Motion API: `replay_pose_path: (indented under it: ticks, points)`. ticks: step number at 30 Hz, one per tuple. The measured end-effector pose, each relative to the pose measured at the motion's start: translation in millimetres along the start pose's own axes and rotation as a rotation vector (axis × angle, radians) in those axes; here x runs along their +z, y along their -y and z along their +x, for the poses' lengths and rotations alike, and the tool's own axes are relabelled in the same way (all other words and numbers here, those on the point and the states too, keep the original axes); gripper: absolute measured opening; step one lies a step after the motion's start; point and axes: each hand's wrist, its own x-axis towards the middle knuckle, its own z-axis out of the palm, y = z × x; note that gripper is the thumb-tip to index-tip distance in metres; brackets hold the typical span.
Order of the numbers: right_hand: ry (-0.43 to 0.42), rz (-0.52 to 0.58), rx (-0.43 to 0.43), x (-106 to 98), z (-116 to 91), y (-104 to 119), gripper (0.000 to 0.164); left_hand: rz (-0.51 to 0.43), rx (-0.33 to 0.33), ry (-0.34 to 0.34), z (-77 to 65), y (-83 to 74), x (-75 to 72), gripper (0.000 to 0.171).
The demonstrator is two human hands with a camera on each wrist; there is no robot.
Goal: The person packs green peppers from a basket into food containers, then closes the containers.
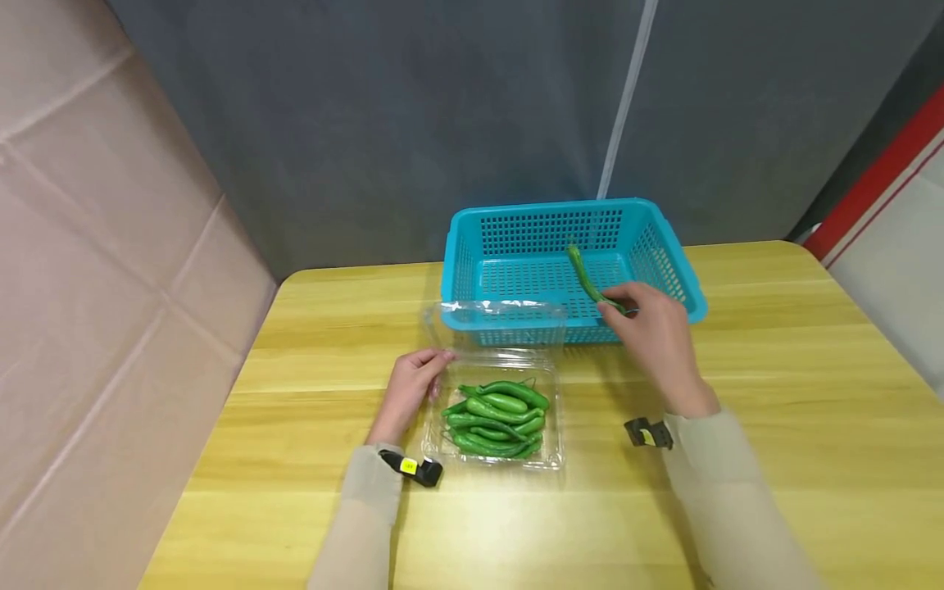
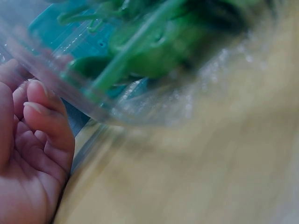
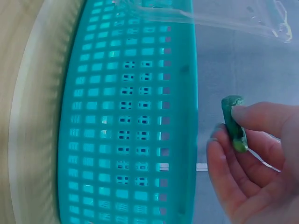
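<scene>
Between thumb and fingers, my right hand [image 1: 656, 338] pinches a long green chili pepper [image 1: 582, 272] by one end, over the near right part of the blue plastic basket [image 1: 542, 210]. Up close in the right wrist view, the same pepper is seen nearly end-on. My left hand [image 1: 410, 383] grips the left edge of a clear plastic clamshell box [image 1: 555, 426] near its hinge. Several green chili peppers [image 1: 509, 410] lie piled in the box. Its lid [image 1: 501, 334] stands open, leaning towards the basket's near side. The left wrist view is blurred, with curled fingers against the box wall.
A light wooden table [image 1: 310, 344] carries the box and the basket. Behind it rises a dark grey panel [image 1: 369, 139] with a pale vertical strip. A pinkish wall [image 1: 96, 311] stands at the left, and a red-edged white surface lies at the right.
</scene>
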Motion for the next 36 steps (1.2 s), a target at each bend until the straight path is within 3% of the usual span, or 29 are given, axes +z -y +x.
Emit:
replay_pose_path:
  ticks: [13, 24, 36]
  points:
    - [-0.034, 0.064, 0.064, -6, -16, 0, 0.025, -0.007, 0.009, 0.007, 2.1, 1.6, -0.6, 0.04]
    - [-0.175, 0.165, -0.156, -3, -21, 7, 0.021, -0.014, -0.009, 0.018, 1.9, -0.7, -0.1, 0.038]
    - [-0.246, 0.271, -0.306, -6, -25, 31, 0.022, -0.034, -0.01, 0.01, 3.8, 1.1, -1.1, 0.041]
